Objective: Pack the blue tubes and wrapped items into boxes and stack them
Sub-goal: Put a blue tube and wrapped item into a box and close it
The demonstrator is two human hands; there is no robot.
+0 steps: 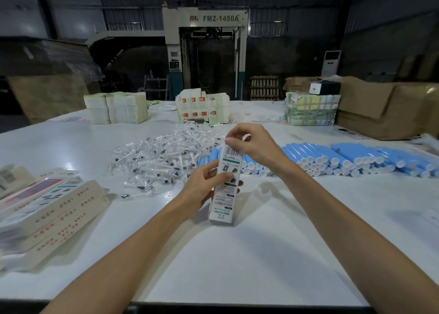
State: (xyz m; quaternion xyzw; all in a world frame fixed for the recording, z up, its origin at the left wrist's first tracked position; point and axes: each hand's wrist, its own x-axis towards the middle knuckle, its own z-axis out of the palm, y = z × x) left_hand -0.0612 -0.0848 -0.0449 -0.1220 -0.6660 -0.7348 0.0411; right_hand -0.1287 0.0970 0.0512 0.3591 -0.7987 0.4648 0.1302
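Counter [237, 254]: a wide white surface. It carries all the goods, and we stand at its near edge.
Machine [218, 18]: a tall pale frame behind the counter, with "FMZ-1450A" on its top.
Brown cartons [380, 109]: big cardboard pieces at the far right corner of the counter.
Blue tubes [344, 156]: many of them lie in a long row on the right half of the counter, piled side by side, with the white caps toward us. The row passes behind the held box.
Wrapped items [161, 156]: a loose heap in clear plastic, in the middle of the counter, just left of the blue tubes.
Finished boxes [54, 209]: long pale boxes with red print, stacked flat at the left edge.
Flat blanks [116, 108]: pale stacks at the far side. Near them we see one more stack with red marks [202, 109] and a tied bundle [311, 109].
Box [225, 185]: a long white box with green print and a barcode. It stands almost upright, a little tilted, with its lower end on the counter in front of us.
Right grip [251, 142]: the fingers curl down on the top end of the box and pinch it there.
Left grip [204, 185]: it grasps the middle of the box, with the thumb on the printed face and the fingers behind.
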